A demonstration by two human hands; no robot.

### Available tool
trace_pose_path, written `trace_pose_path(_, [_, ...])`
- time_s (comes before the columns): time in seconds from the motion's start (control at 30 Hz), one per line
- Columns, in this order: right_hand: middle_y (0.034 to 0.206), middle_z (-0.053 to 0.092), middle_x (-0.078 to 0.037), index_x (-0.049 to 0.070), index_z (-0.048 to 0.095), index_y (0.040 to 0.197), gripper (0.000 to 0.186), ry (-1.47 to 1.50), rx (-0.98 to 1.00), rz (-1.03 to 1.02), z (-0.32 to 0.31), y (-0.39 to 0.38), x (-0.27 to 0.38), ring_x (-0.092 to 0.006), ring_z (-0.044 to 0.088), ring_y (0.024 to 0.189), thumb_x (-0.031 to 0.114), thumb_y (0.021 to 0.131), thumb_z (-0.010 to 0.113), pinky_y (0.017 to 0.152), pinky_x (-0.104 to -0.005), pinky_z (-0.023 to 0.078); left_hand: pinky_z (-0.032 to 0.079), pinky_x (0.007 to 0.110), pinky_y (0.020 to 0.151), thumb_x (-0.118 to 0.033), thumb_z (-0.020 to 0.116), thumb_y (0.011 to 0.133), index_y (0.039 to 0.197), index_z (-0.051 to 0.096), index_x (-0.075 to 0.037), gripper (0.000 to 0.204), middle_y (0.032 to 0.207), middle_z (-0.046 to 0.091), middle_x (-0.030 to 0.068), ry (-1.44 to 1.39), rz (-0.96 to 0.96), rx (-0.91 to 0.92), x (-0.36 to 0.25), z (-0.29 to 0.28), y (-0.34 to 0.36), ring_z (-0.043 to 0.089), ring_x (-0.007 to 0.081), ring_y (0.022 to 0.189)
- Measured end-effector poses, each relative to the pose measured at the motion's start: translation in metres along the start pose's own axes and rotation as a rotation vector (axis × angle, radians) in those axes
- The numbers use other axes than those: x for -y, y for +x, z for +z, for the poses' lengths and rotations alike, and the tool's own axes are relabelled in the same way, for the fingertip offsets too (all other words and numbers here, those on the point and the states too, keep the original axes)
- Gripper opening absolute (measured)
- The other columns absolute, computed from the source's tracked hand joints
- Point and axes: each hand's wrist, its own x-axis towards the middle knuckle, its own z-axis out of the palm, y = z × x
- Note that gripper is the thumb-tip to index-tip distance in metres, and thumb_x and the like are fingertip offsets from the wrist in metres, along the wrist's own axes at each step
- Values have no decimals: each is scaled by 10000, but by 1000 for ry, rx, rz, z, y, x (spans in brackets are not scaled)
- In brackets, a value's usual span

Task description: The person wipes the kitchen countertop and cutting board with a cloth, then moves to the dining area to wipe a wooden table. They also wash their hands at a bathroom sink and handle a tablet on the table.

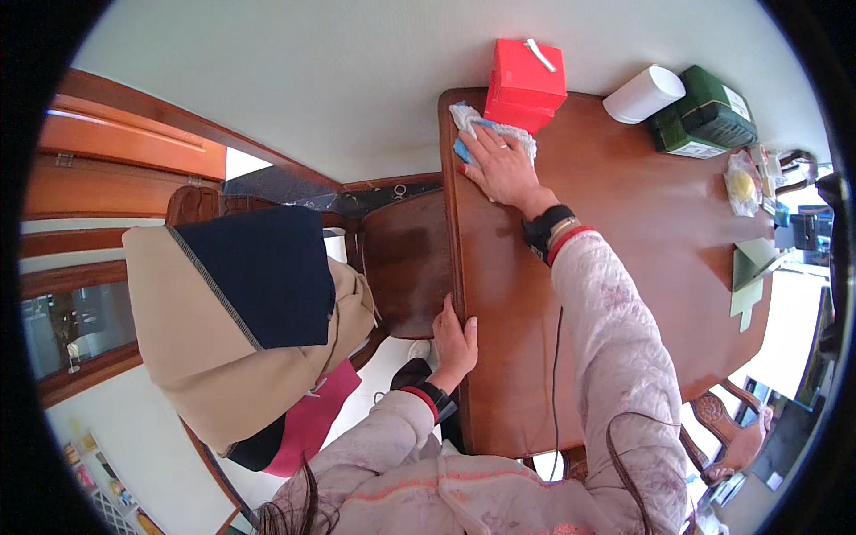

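Note:
On the wooden table (624, 223), my right hand (504, 169) presses down on a white and blue cloth (522, 141) near the far left corner. Its fingers are stretched out over the cloth, and the thumb stands apart. Just beyond the cloth is a red box (528, 82) with a white strip on top. My left hand (456, 343) rests at the table's left edge, fingers extended and holding nothing. Beside that edge is a dark wooden chair seat (406, 259).
A beige and navy cloth (223, 330) drapes over a chair on the left. Toward the back right stand a white cylinder (644, 94) and green boxes (709, 116). A bagged yellow item (742, 185) and a pale green stand (751, 276) lie further right. A black cable (558, 383) crosses the table.

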Motion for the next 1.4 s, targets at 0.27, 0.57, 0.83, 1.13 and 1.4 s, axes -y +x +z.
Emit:
trace_pose_path(0.27, [1441, 469, -145, 95, 441, 1412, 586, -27, 74, -310, -3, -58, 42, -260, 428, 1356, 372, 910, 563, 1027, -462, 369, 321, 520, 1047, -273, 492, 962, 1444, 267, 54, 624, 1398, 421, 259, 4, -8, 16, 2, 0, 1, 428, 459, 1173])
trace_pose_path(0.57, [1470, 444, -119, 152, 412, 1442, 537, -100, 119, 272, -28, -155, -68, -286, 380, 1389, 321, 946, 528, 1083, -514, 311, 328, 517, 1031, -207, 510, 935, 1450, 253, 41, 627, 1310, 450, 302, -35, 6, 9, 1, -1, 1, 434, 453, 1168])
trace_pose_path(0.83, [1468, 448, -128, 151, 406, 1435, 494, -102, -151, 332, -2, -7, -161, -281, 386, 1382, 352, 984, 424, 1068, -488, 327, 329, 526, 1020, -245, 487, 946, 1441, 251, 44, 620, 1320, 443, 306, -31, 50, 14, 2, -3, 2, 427, 466, 1172])
trace_pose_path(1.13, [1492, 364, -185, 49, 377, 1431, 577, -115, 5, 238, -18, -56, -82, -316, 363, 1380, 339, 949, 504, 1055, -492, 326, 335, 536, 1020, -252, 501, 944, 1448, 250, 30, 630, 1346, 424, 298, -33, 27, 25, 0, -4, 1, 423, 461, 1176])
trace_pose_path(1.4, [1440, 451, -180, 50, 416, 1412, 650, 9, -64, 37, 12, -32, 35, -296, 398, 1360, 415, 899, 579, 1076, -461, 306, 339, 532, 1019, -293, 509, 952, 1454, 248, 25, 649, 1312, 443, 298, -47, 32, 19, 6, -2, 1, 433, 461, 1152])
